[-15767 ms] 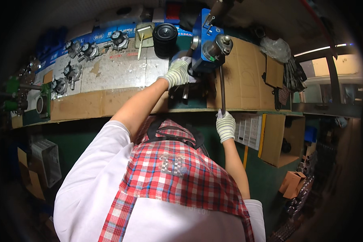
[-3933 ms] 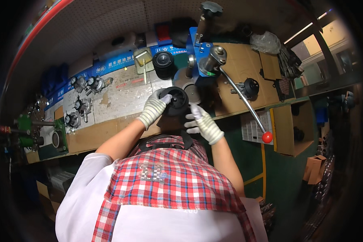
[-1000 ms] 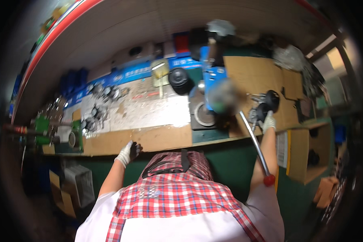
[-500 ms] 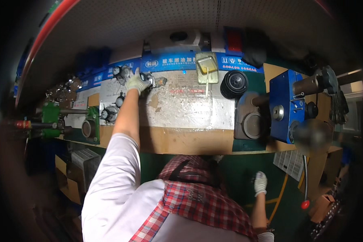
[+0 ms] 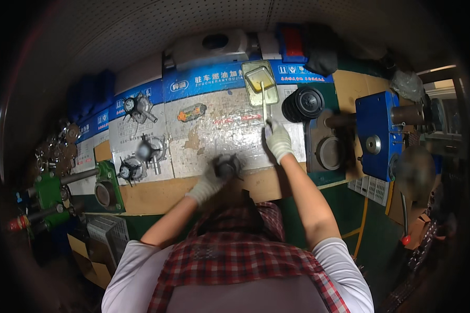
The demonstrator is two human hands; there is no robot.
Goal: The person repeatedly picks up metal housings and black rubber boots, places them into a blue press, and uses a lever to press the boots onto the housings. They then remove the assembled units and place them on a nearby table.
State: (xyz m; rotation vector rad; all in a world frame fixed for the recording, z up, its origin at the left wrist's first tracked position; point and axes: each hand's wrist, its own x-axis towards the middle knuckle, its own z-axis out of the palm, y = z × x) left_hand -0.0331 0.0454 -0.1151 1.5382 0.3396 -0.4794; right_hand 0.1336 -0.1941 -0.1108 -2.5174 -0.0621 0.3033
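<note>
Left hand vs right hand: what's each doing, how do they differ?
The left hand closes around a dark round part near the bench's front edge; the right hand pinches a thin brush handle whose tip sits in the yellowish tray. The left hand is motion-blurred; the right hand is sharp. The left hand lies nearer the body, the right hand reaches farther back. Both wear pale work gloves.

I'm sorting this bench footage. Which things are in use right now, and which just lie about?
In use:
left hand on a dark metal part
right hand on a brush handle reaching into a small yellowish tray

Lying about:
black round part
blue press
green fixture
gauge-like parts
</note>
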